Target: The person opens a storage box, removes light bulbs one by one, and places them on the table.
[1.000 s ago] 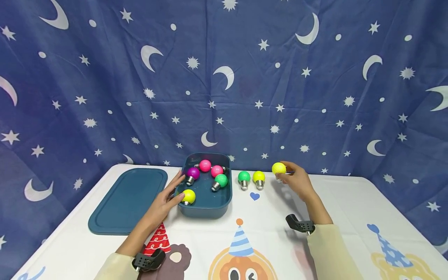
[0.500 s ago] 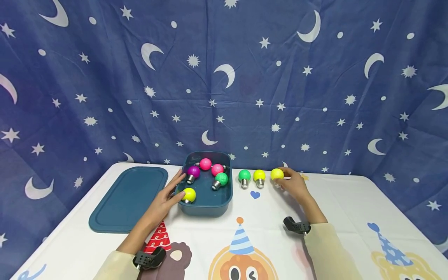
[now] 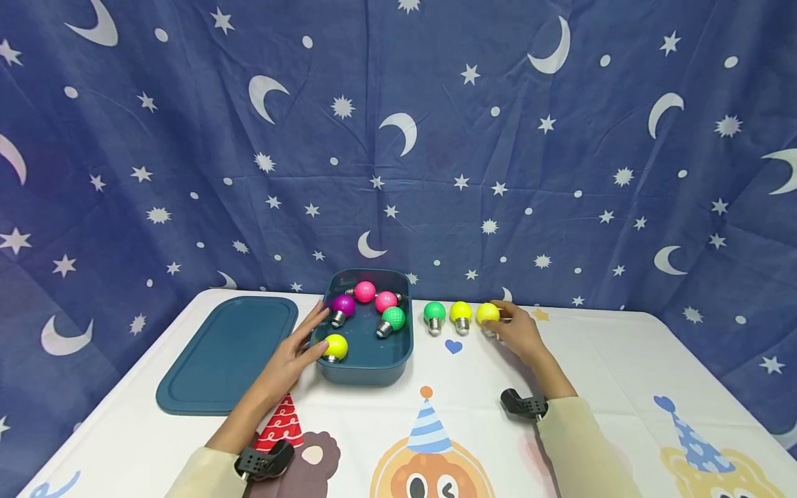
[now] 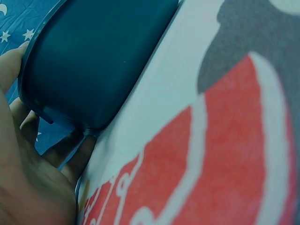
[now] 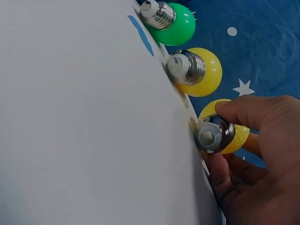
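**Yellow bulb pinched near the far edge, neighbours close on its left**

Near the left edge of the tabletop [image 3: 623, 373] lies a flat blue lid [image 3: 227, 356]. Just right of it, the left hand [image 3: 289, 356] rests against the left wall of the blue box [image 3: 364, 375], its grip relaxed, fingers fairly straight. By its thumb, the boxed yellow bulb [image 3: 337, 346] sits in the box's near left corner; a purple bulb [image 3: 344, 305], pink bulbs [image 3: 364, 292] and a textured green bulb [image 3: 394, 318] lie further in. Right of the box, a smooth green bulb [image 3: 434, 312] and a lone yellow bulb [image 3: 461, 313] line the tabletop's far edge, bases toward the near edge. Last comes the held yellow bulb [image 3: 488, 312], just beside the lone one, with the right hand's [image 3: 518, 330] thumb and fingers grasping it.

Rolling looks the likeliest trouble: an uneven release or a brushing knuckle could knock a neighbour or send a globe over the far edge. A left-hand push could slide the box into the smooth green bulb.

Room seems tight leftward and behind; toward the right and near edges, plain cloth leaves space to withdraw.
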A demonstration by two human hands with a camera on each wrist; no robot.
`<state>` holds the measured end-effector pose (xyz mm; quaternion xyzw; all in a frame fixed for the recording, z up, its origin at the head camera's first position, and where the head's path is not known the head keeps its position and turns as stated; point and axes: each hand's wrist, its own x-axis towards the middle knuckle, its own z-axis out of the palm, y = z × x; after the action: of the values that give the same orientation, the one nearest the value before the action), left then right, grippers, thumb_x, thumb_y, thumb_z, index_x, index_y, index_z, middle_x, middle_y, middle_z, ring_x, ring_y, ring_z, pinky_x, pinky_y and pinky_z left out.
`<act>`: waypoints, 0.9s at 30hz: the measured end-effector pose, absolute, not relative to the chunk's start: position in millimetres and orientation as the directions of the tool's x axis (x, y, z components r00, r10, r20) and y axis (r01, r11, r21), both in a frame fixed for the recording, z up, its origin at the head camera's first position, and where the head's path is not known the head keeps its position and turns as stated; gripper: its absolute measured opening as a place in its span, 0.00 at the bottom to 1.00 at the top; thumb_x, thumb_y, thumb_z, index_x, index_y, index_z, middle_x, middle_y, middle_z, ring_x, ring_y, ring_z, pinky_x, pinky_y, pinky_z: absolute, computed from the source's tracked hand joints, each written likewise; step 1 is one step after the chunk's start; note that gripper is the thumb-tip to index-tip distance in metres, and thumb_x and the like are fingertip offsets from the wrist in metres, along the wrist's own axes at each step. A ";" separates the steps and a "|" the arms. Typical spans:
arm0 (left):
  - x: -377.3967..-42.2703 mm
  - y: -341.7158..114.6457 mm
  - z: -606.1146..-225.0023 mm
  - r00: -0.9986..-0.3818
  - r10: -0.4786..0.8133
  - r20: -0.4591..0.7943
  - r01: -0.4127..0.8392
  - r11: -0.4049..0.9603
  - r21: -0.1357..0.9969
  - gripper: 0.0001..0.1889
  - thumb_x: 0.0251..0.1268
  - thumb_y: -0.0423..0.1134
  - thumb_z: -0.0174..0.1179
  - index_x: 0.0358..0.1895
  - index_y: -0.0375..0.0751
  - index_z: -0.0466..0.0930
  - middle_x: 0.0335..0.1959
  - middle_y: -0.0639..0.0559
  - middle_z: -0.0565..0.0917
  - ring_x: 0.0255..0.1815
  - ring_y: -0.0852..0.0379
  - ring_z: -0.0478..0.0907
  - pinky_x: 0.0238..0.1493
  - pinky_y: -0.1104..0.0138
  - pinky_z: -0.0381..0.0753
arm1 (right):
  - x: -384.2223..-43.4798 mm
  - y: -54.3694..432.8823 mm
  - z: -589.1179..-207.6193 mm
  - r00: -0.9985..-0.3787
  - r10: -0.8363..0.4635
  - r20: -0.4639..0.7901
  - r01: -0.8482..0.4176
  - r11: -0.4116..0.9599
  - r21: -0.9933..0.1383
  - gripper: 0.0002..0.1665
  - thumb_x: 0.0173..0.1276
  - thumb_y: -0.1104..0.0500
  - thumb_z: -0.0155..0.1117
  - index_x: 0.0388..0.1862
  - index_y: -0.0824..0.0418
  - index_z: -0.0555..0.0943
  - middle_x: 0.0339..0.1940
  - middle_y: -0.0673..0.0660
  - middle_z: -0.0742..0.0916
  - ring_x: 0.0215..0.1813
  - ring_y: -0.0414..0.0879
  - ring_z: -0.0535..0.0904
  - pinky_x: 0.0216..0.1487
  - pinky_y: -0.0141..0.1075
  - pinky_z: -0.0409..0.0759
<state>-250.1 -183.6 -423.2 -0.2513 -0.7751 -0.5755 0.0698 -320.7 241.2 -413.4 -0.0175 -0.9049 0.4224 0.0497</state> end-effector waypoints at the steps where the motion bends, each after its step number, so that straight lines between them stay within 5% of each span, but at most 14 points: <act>1: -249.9 -183.7 -423.1 -0.864 0.308 0.397 0.469 0.212 0.857 0.29 0.72 0.35 0.52 0.73 0.39 0.57 0.77 0.47 0.47 0.76 0.44 0.41 0.67 0.38 0.44 | -320.4 240.7 -413.1 -0.994 0.075 0.075 -0.009 0.644 -0.765 0.36 0.64 0.56 0.64 0.70 0.64 0.66 0.58 0.68 0.76 0.57 0.60 0.73 0.50 0.44 0.79; 9: -248.9 -184.0 -422.6 -0.865 0.310 0.395 0.467 0.208 0.859 0.29 0.72 0.35 0.52 0.74 0.41 0.57 0.77 0.54 0.47 0.76 0.45 0.40 0.67 0.37 0.44 | -320.4 240.3 -414.1 -0.995 0.079 0.063 0.003 0.647 -0.763 0.37 0.65 0.55 0.64 0.70 0.64 0.65 0.59 0.68 0.76 0.58 0.60 0.72 0.49 0.43 0.80; 27: -249.4 -183.7 -423.5 -0.866 0.306 0.395 0.464 0.200 0.863 0.29 0.72 0.36 0.52 0.74 0.38 0.57 0.77 0.48 0.46 0.76 0.44 0.40 0.68 0.38 0.44 | -319.5 242.7 -411.0 -0.998 0.055 0.043 0.001 0.632 -0.775 0.38 0.66 0.52 0.64 0.71 0.63 0.64 0.61 0.69 0.74 0.56 0.60 0.74 0.47 0.41 0.80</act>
<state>-249.4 -183.7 -423.5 -0.2495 -0.7716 -0.5811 0.0681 -319.5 242.7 -411.0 -0.0154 -0.9028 0.4285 0.0312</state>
